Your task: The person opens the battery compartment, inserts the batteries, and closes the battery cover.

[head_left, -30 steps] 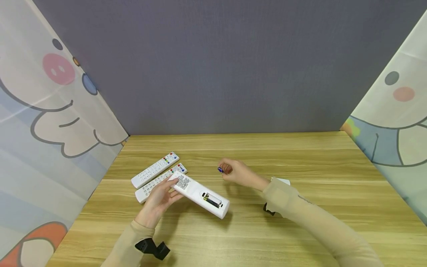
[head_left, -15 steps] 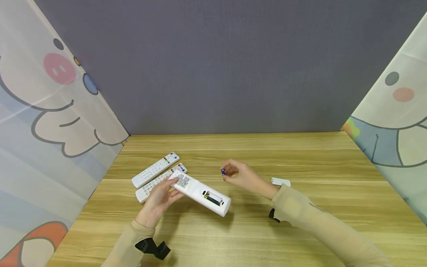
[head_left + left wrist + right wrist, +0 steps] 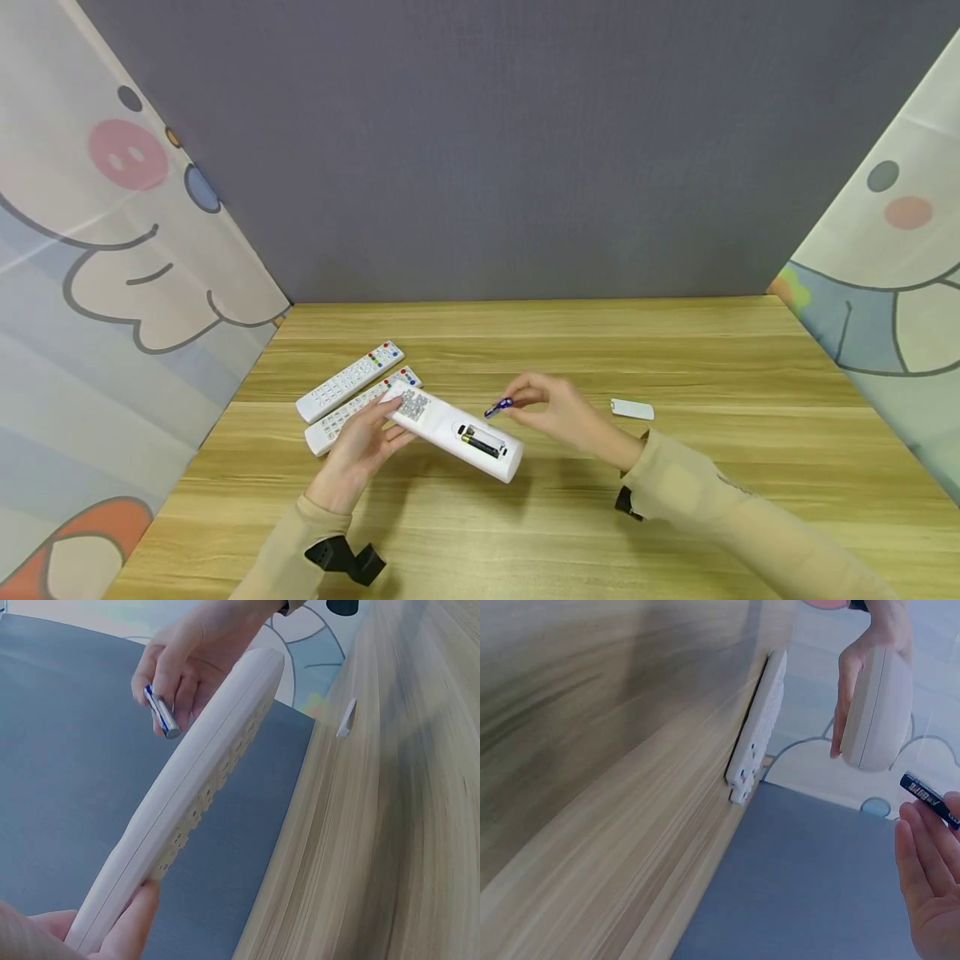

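My left hand (image 3: pixel 354 454) grips a white remote control (image 3: pixel 442 421) by one end, its back turned up. The battery compartment is uncovered, and one dark battery (image 3: pixel 480 445) lies in it beside a vacant slot. Between thumb and fingers of my right hand (image 3: pixel 558 414) is a blue battery (image 3: pixel 498 407), held just beyond the compartment. In the left wrist view the remote (image 3: pixel 180 795) shows edge-on, its buttons facing the table. The right wrist view shows the pinched battery (image 3: pixel 930 798) with lettering along it, apart from the remote's end (image 3: pixel 877 712).
Two more white remotes, a farther one (image 3: pixel 348 382) and a nearer one (image 3: pixel 330 427), lie buttons up on the wooden table (image 3: pixel 712 350) at the left. A small white battery cover (image 3: pixel 632 409) lies right of my right hand. A grey panel (image 3: pixel 525 150) stands behind the table.
My right hand has moved toward me, closer to the remote, and turned the battery from end-on to lengthwise. The cover, partly behind the sleeve before, now shows whole. The left hand stays nearly still.
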### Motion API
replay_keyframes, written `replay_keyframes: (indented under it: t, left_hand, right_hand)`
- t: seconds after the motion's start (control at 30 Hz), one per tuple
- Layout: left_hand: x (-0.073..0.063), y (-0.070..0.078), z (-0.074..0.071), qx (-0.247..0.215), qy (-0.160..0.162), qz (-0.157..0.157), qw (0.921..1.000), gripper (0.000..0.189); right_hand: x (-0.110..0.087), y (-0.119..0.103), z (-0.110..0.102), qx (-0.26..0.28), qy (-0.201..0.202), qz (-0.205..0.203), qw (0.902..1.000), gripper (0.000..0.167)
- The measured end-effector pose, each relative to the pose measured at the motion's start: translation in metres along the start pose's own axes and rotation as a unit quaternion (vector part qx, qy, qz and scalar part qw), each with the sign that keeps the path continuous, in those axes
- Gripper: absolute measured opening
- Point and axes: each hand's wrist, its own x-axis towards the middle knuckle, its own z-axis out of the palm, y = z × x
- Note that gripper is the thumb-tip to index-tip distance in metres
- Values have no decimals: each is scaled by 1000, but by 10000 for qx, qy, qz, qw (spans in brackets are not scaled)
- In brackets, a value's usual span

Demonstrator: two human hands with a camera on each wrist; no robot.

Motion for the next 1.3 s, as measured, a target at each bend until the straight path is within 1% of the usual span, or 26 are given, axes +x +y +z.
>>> replay_keyframes:
  t: [0.13,0.2,0.37,0.47,0.57,0.67,0.77,0.87,1.0,1.13,1.2,1.3]
  left_hand:
    - [0,0,1,-4,13,23,10000,54]
    - [0,0,1,-9,19,28,10000,53]
    - [0,0,2,-22,6,23,10000,49]
    - [0,0,3,-39,-2,19,10000,48]
    - [0,0,2,-67,-1,33,10000,48]
    - [0,0,2,-97,-8,37,9999,49]
    - [0,0,2,-116,6,33,9999,49]
    - [0,-1,2,-134,45,41,9999,48]
    - [0,-1,3,-122,31,42,9999,48]
    - [0,0,3,-124,-1,25,9999,48]
    - [-1,0,3,-144,-3,18,9999,48]
    - [-1,0,3,-168,24,10,9999,49]
  right_hand:
    - [-5,-5,0,-144,-1,-155,9998,14]
    - [-7,-6,0,-283,11,-137,9995,14]
    - [-10,-6,1,-462,-1,-280,9985,12]
    - [-12,-4,3,-511,26,-522,9973,12]
    - [-12,-3,5,-582,134,-872,9944,12]
    - [-12,-1,7,-738,274,-1422,9867,14]
    - [-12,1,9,-972,378,-1997,9743,19]
    - [-12,2,11,-1168,443,-2383,9631,22]
    - [-13,4,13,-1249,505,-2544,9577,22]
    - [-14,5,15,-1264,524,-2568,9567,24]
    - [-15,5,15,-1237,513,-2491,9592,24]
    - [-17,6,15,-1114,438,-2179,9686,22]
